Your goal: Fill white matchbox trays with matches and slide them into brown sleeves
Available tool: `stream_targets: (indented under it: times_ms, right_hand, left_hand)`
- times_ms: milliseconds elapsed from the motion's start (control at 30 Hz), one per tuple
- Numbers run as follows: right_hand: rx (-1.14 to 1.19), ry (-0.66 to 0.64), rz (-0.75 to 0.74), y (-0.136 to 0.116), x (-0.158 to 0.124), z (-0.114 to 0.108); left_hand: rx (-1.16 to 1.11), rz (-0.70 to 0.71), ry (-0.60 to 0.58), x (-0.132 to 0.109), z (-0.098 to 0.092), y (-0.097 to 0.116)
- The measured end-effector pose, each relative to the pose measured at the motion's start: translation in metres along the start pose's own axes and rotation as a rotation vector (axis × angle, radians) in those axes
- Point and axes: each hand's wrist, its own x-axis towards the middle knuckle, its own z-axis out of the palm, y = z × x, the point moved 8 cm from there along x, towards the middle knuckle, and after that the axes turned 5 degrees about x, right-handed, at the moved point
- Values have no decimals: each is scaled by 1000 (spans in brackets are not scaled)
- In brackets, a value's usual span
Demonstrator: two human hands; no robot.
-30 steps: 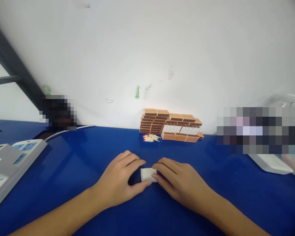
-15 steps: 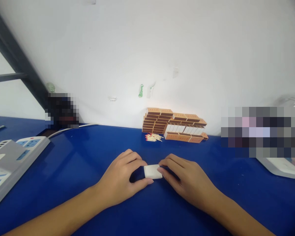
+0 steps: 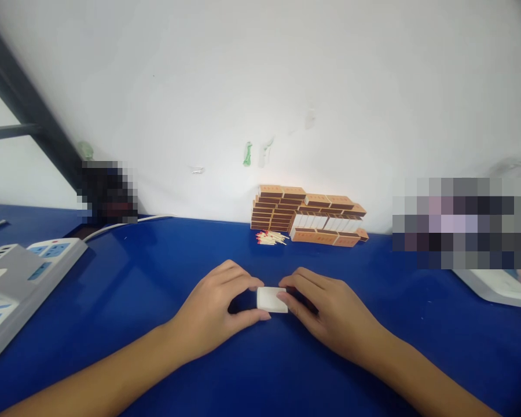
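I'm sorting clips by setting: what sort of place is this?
Probably a workbench for small handwork: a blue table against a bare white wall, stacked matchboxes with loose matches beside them, a power strip.

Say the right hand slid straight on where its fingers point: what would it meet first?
The white box, which the right hand is touching; just past it, probably the left hand.

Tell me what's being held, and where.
A small white rectangular box, pinched at its left end by the left hand and its right end by the right hand.
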Motion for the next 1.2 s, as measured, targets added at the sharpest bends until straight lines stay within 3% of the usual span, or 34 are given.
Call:
stream_targets:
  times_ms: [300,667,1000,1067,1200]
  right_hand:
    - [76,-5,76,7,0,0]
    - [-15,42,-7,-2,1,-4]
    - [-220,169,35,14,6,-20]
    - [-268,127,96,28,18,-19]
    - [-352,-80,203,50,56,-5]
  left_hand:
    - [-10,-36,-12,-1,2,-3]
    - [-16,-13,-5,-3,2,-1]
    - [97,-175,111,-2,-9,-13]
    - [106,-193,119,-1,-10,-15]
    - [101,-218,122,-1,-11,-18]
